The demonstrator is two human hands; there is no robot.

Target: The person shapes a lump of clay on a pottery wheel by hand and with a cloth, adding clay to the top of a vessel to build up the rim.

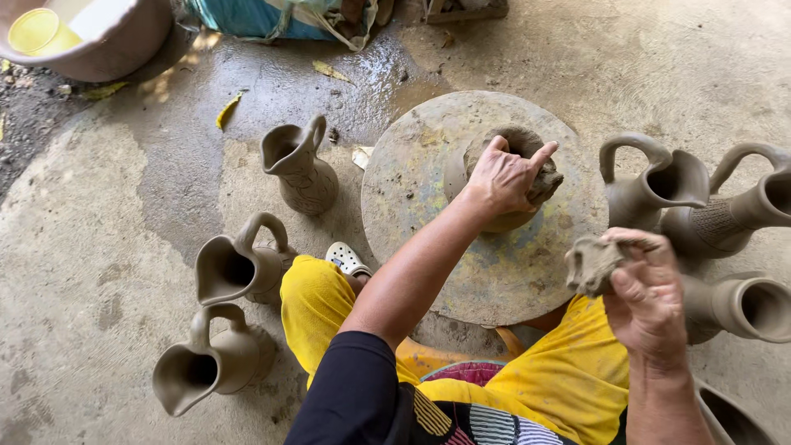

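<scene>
The left hand (507,177) presses its fingers on the clay pot (511,177) at the wheel (420,189) centre, while the right hand (647,297), nearer the body, pinches a clay lump (592,265).

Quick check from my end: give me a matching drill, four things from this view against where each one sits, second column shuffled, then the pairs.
1. left hand
2. right hand
3. yellow cup
4. white sandal

A. inside the basin, top left corner
B. on the clay pot in the middle of the round wheel
C. on the floor beside the yellow trouser leg
D. gripping a loose clay lump at the wheel's right edge

Pairs: 1-B, 2-D, 3-A, 4-C
</scene>
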